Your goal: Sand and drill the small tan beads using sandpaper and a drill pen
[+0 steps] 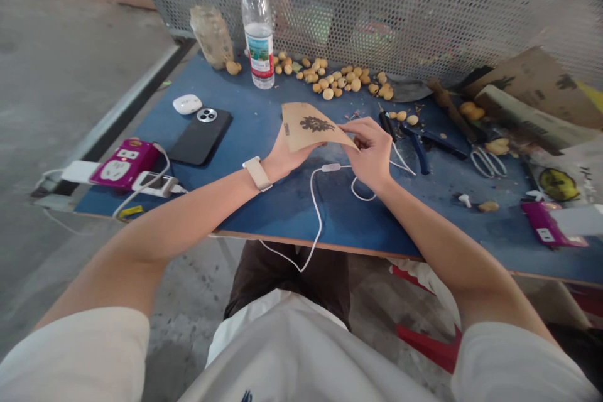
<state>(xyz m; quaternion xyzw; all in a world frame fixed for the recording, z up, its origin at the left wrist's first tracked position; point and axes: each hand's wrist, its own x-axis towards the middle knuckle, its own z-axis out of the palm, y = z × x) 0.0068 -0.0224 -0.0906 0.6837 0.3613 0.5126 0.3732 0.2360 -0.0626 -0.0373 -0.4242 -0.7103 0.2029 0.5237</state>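
Note:
Above the blue table, both hands hold one curved piece of brown sandpaper [313,125], its printed back facing up with a dark leaf-like mark. My left hand [284,154], with a pale watch band on the wrist, supports it from below at the left; most of its fingers are hidden under the sheet. At the right corner, my right hand [370,149] pinches the sheet between thumb and fingers. Whether anything small lies beneath the sheet is hidden. A white cable [316,201] with an inline switch [330,168] runs under the hands.
Round tan nuts [348,78] lie along the back, beside a red-capped bottle [260,44]. A phone [201,136] and purple power strip [125,163] are left. Right are pliers [417,147], scissors [487,162], more brown sheets [532,91] and another purple strip [541,223].

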